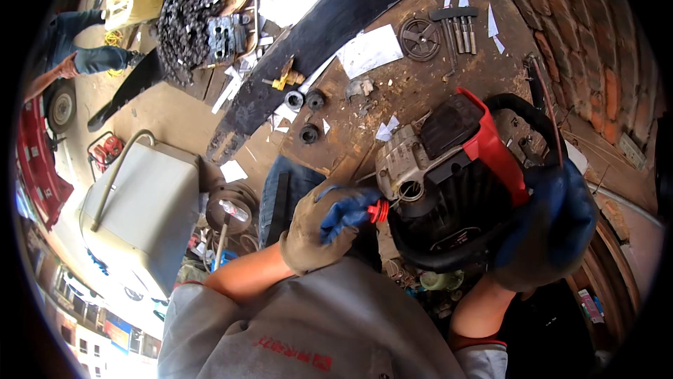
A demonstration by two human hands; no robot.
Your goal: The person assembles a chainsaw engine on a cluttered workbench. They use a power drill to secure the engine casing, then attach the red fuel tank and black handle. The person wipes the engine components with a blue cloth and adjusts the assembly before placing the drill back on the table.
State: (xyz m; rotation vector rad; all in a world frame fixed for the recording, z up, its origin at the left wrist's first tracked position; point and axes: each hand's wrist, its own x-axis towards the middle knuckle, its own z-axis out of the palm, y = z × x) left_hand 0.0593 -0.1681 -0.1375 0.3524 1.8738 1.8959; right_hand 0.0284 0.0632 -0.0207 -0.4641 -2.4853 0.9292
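A chainsaw body (491,148) with a red cover, black housing and grey metal casing lies tilted at the bench edge, in front of me. On its near left side a round opening (411,190) is uncovered. Just left of that opening, my gloved left hand (322,225) pinches a small red ribbed cap (378,211), held apart from the hole. My right hand (547,228), in a brown and blue glove, is closed around the black handle at the saw's right end; its fingertips are partly hidden.
On the worn wooden bench (378,116) lie black rings (308,134), a pulley wheel (420,39), a metal tool with several prongs (459,25) and paper scraps. A long black blade-like strip (294,50) crosses it. Chains (186,29) lie far left. A brick wall (596,50) borders the right.
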